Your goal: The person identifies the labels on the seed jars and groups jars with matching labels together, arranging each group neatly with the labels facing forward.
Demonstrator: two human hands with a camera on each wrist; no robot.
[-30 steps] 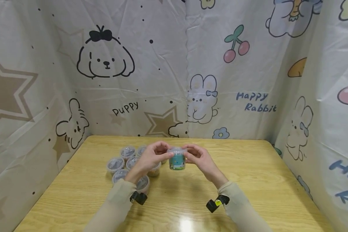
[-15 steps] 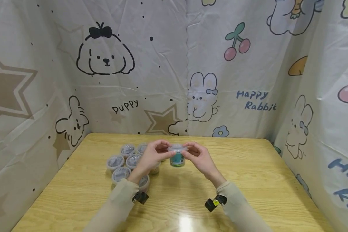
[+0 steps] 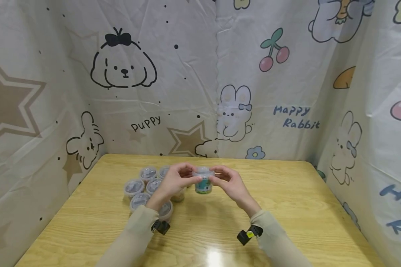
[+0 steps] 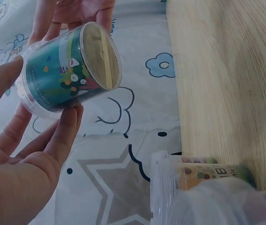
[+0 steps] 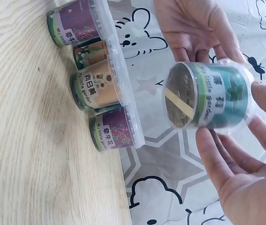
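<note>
A clear lidded planting cup (image 3: 204, 185) with a teal "My little garden" label hangs above the table, held between both hands. My left hand (image 3: 176, 181) pinches it near the lid rim from the left, thumb toward me. From the right, my right hand (image 3: 230, 182) grips the same rim with thumb and fingers. In the left wrist view the cup (image 4: 60, 70) is tilted, with flower pictures on its label. Through the clear base of the cup (image 5: 217, 93), the right wrist view shows brownish contents and a pale flat stick. The lid looks fitted on.
Several similar lidded cups (image 3: 133, 188) stand grouped at the left of the wooden table (image 3: 280, 207), partly behind my left forearm. In the right wrist view, purple-label (image 5: 116, 129) and orange-label cups (image 5: 98, 84) stand side by side. A printed cloth (image 3: 187, 92) encloses the table's back and sides.
The cup has turned slightly between my fingers, so another part of its label faces me. Both hands stay at its rim, almost in place.
</note>
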